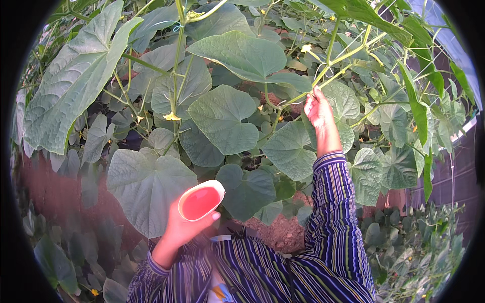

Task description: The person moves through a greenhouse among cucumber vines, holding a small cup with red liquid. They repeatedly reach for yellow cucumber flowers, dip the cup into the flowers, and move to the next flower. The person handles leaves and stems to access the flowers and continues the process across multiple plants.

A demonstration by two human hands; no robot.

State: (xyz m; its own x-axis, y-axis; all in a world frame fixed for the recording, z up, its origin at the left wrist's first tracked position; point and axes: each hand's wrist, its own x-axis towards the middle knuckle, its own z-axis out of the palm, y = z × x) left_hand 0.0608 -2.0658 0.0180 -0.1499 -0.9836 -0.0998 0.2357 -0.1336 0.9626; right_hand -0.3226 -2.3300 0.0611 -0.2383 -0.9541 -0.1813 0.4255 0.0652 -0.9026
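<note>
My left hand [185, 227] holds a white-rimmed cup [218, 185] of red liquid [201, 203] low in front of my body, thumb along its near side. Up and to the right, my right hand [320, 111] reaches into the plants, its fingers closed at a cucumber vine stem [298, 98]. Whether a small flower or fruit is also between those fingertips is too small to tell. Just above them, a pale clip or tie [326, 70] rings the vine. A yellow flower [306, 48] stands higher up, and broad cucumber leaves [246, 57] spread left of the hand.
Another vine [176, 75] rises at the left of centre, with a blue tie [178, 26] and a yellow flower [172, 116]. Large leaves [151, 189] hang close by the cup. Reddish soil [280, 231] shows below, and a dark sheet [464, 170] lies at the right.
</note>
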